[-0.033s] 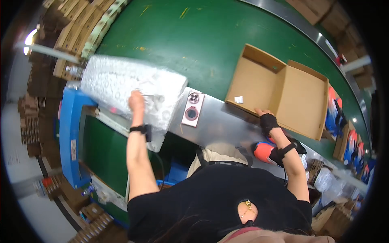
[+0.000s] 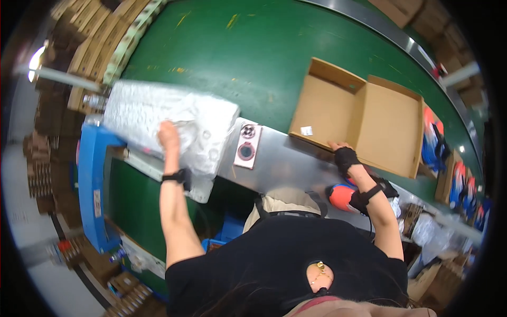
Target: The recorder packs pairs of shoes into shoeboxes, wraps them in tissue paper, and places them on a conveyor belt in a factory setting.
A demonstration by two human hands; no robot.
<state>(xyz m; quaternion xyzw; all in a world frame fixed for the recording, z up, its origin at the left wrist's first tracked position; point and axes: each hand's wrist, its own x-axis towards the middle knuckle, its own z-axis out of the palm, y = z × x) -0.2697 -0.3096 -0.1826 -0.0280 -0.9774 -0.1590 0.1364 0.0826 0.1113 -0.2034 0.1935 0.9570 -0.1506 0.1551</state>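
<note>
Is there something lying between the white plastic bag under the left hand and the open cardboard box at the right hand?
Yes. A small pink-and-white flat pack lies on the grey metal ledge between the white crinkled plastic bag and the open brown cardboard box.

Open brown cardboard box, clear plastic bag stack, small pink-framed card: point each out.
Open brown cardboard box (image 2: 338, 108): head view, bare inner floor of left half.
Clear plastic bag stack (image 2: 158, 113): head view, crinkled top surface.
Small pink-framed card (image 2: 246, 147): head view, its middle.

Place: a packing or shipping line in a warehouse.
Belt: a wide green conveyor belt (image 2: 248, 58) curves past a metal counter (image 2: 285, 158).
Cartons: an open cardboard box (image 2: 359, 116) on the belt; flattened cardboard stacks (image 2: 90, 47) piled alongside.
Goods: bagged orange-and-blue items (image 2: 433, 140) in rows.
</note>
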